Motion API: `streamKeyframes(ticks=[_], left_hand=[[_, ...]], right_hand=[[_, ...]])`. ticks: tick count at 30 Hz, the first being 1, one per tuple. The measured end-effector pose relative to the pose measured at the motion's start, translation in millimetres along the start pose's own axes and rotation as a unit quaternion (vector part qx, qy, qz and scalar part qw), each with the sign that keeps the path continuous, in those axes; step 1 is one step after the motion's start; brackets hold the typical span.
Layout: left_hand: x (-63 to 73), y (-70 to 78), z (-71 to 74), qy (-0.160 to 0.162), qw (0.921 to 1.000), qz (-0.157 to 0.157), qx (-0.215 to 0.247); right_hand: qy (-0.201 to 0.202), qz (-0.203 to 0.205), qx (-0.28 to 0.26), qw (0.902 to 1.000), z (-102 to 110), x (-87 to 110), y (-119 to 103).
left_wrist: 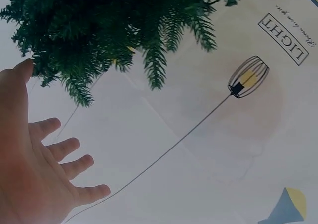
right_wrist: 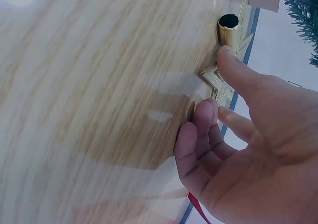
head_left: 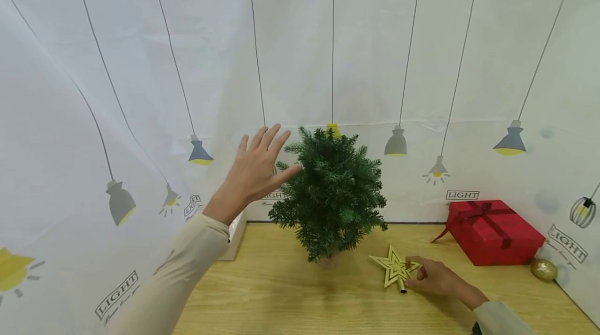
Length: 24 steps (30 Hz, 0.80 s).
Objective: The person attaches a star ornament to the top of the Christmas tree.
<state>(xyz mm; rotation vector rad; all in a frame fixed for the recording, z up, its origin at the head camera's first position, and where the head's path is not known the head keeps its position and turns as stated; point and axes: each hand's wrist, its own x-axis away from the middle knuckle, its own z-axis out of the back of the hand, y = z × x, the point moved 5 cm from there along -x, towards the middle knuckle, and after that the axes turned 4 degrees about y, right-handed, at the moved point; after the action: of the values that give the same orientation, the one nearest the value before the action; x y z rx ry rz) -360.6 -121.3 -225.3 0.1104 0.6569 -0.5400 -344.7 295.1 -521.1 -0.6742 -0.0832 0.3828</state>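
Observation:
A small green artificial Christmas tree (head_left: 335, 189) stands upright at the middle of the table. My left hand (head_left: 258, 165) is raised at its upper left side, fingers straight and spread, palm towards the branches. In the left wrist view the thumb of this hand (left_wrist: 30, 169) overlaps the needle tips. To the right of the tree, low over the table, is a gold glittery star tree topper (head_left: 392, 268) with a short hollow tube (right_wrist: 229, 31) at its base. My right hand (head_left: 438, 278) pinches the star's right side between thumb and fingers.
A red gift box (head_left: 499, 233) with a dark red ribbon sits at the back right, a gold ball ornament (head_left: 544, 269) beside it. Behind the left forearm a white box (head_left: 236, 238) shows partly. A white backdrop (head_left: 300, 38) printed with lamps rises behind the wooden table (head_left: 262, 283).

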Motion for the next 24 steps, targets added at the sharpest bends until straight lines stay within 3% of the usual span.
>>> streamKeyframes(ticks=[9, 14, 24], left_hand=[[-18.1, 16.9, -0.4, -0.001, 1.0000, -0.003, 0.005], [-26.1, 25.6, -5.6, -0.010, 0.9995, -0.004, 0.031], [-35.7, 34.8, -14.8, -0.037, 0.9959, 0.006, 0.082]], right_hand=[[0.006, 0.010, -0.037, 0.9992, 3, 2.5, -1], [0.022, 0.004, -0.059, 0.9980, 3, 4.9, 2], [-0.009, -0.047, -0.114, 0.9923, 1, 0.3, 12]])
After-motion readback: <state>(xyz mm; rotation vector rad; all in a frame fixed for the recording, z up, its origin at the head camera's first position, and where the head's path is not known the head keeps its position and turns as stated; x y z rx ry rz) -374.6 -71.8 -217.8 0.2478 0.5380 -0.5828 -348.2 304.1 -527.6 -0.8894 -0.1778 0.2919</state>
